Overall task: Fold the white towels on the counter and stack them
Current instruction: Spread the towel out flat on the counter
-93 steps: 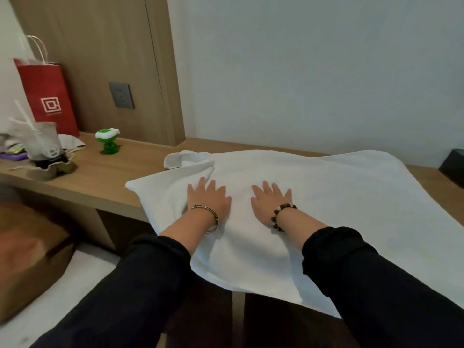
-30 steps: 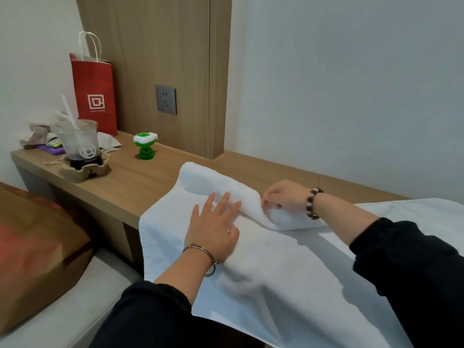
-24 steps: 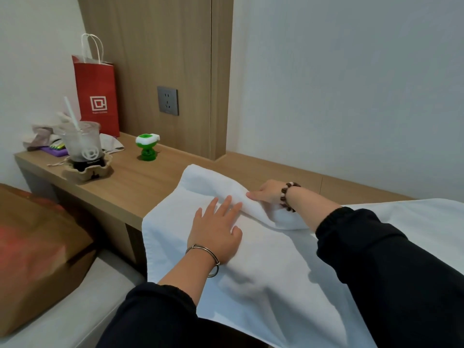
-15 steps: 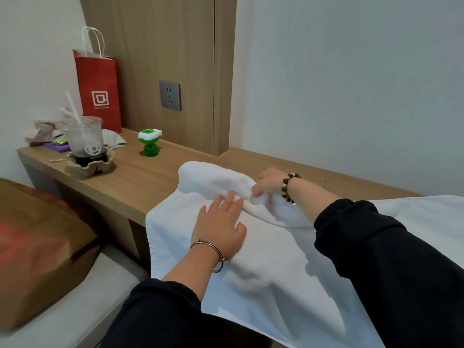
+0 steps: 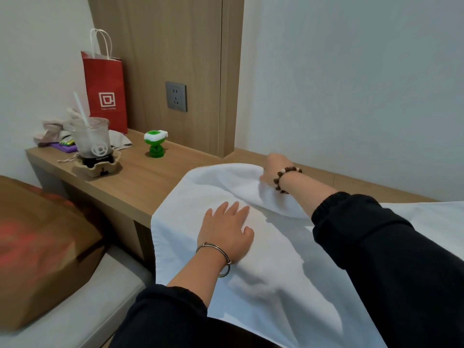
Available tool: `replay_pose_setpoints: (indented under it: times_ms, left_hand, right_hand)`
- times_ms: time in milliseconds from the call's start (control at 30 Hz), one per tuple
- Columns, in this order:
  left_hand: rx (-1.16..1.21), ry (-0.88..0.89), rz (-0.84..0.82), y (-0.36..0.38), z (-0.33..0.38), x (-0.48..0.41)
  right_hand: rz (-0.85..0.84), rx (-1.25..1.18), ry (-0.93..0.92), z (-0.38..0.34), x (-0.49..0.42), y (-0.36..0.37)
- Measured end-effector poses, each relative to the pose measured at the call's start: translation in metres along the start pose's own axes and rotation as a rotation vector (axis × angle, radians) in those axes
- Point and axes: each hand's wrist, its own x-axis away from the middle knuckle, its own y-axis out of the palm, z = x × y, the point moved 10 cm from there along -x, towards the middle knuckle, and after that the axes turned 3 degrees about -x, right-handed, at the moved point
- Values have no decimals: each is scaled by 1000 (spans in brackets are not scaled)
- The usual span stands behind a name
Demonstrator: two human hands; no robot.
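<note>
**Folding under way: one hand pins the cloth, the other takes the far flap**

The white towel [image 5: 276, 259] lies spread on the wooden counter [image 5: 140, 182], its near edge hanging over the front; its long axis runs along the counter, from the end by the hands away to the right and out of view. The left hand [image 5: 226, 229] rests flat on the cloth, fingers straight and together, gripping nothing; it is the nearer hand to the body. The right hand [image 5: 275, 167] reaches past it toward the wall and closes on the raised flap at the towel's far edge; its fingertips are hidden in the cloth, so the grip is judged from the curl of the hand.

The coming move probably turns on this: the flap lies beyond the left hand, on the wall side, and the flat hand seems to mark the line it would fold over; no finished stack is in view.

As for writing: the red paper bag [image 5: 105, 91] at the counter's left end bears a white square logo with a line of small text under it, too small to read with confidence; the plastic cup [image 5: 91, 136] with a straw, seated in a cardboard holder, shows a white round emblem and no legible words; the wall socket [image 5: 176, 96] carries no label.
</note>
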Motion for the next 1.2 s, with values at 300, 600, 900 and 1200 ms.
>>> replay_pose_setpoints:
  times_ms: [300,600,900,1200]
  left_hand:
    - [2,-4,-13,1,0,-1]
    - [-6,-11,-38,4,0,-1]
    - [-154,10,-136,12,0,-32]
    - [-129,-68,-215,30,-34,-151]
  right_hand:
    - [38,-202,-90,-27,-2,6]
    - [-299,208,80,98,44,74]
    - [-240,202,193,118,43,64]
    - [-164,192,180,125,34,67]
